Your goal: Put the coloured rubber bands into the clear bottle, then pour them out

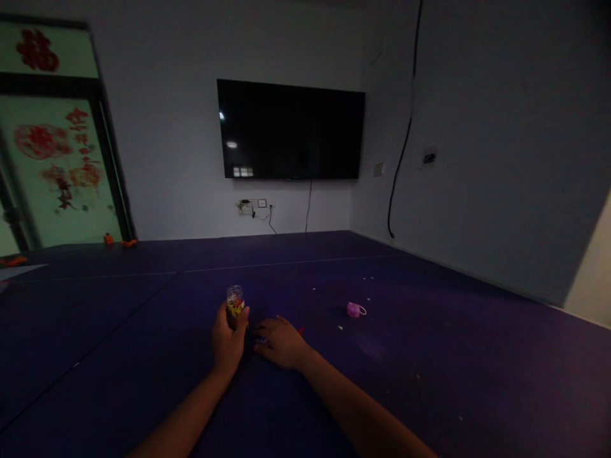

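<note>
My left hand point(230, 337) is wrapped around a small clear jar point(235, 301), held upright with its open mouth at the top. Red and yellow colours show on or in the jar, too small to make out. Just to the right, my right hand point(280, 342) rests low at the purple tabletop, thumb and fingers curled toward the left. A bit of something purple point(261, 340) shows between its thumb and fingers; its kind is unclear. Behind the wrist a small red piece point(300, 331) peeks out. Farther right lies a pink cap with a loop point(354, 310).
Small white scraps point(340, 327) are scattered on the purple surface point(143, 356). Orange objects point(109, 239) sit along its far left edge. Beyond are a wall-mounted television point(291, 130), sockets with cords, and a black cable point(403, 152) hanging on the right wall.
</note>
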Motion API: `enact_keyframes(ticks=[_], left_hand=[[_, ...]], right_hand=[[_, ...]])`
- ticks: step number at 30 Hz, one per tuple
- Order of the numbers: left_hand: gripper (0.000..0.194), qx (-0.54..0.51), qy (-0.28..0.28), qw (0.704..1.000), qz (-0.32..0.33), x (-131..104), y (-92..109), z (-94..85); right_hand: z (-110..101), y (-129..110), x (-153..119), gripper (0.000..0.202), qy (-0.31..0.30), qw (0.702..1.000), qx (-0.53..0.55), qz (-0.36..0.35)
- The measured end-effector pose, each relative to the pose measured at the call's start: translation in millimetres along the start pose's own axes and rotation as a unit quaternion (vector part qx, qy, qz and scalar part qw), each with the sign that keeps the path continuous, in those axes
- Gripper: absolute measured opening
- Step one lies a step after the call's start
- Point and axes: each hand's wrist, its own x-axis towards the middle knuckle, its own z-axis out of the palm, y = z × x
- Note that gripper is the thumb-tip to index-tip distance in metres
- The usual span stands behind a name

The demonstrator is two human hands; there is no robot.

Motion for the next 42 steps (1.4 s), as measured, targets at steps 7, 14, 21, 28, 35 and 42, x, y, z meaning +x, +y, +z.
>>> enact_keyframes(ticks=[7,14,21,28,35,42], left_hand=[[0.055,0.009,0.003,1.0,-0.003,0,-1,-0.1],[0.057,0.009,-0.011,1.0,-0.001,-1,0,-0.1],[0.059,0.012,-0.027,1.0,0.003,-1,0,1.2],[0.06,0.043,-0.048,0.998,-0.004,-1,-2,2.8],[0.057,0.049,-0.064,0.997,0.008,-1,-1,3.1],[0.054,0.045,-0.066,0.997,0.014,-2,2,1.0]], right_hand=[[-6,-5,-13,0.048,0.156,0.976,0.018,0.154],[11,4,-14,0.062,0.178,0.927,0.057,0.324],[12,-7,-2,0.077,0.062,0.969,0.038,0.238],[16,-4,4,0.055,0.064,0.973,0.039,0.219],[14,0,12,0.032,0.046,0.987,0.058,0.139],[12,-2,11,0.035,0.052,0.99,-0.013,0.131]])
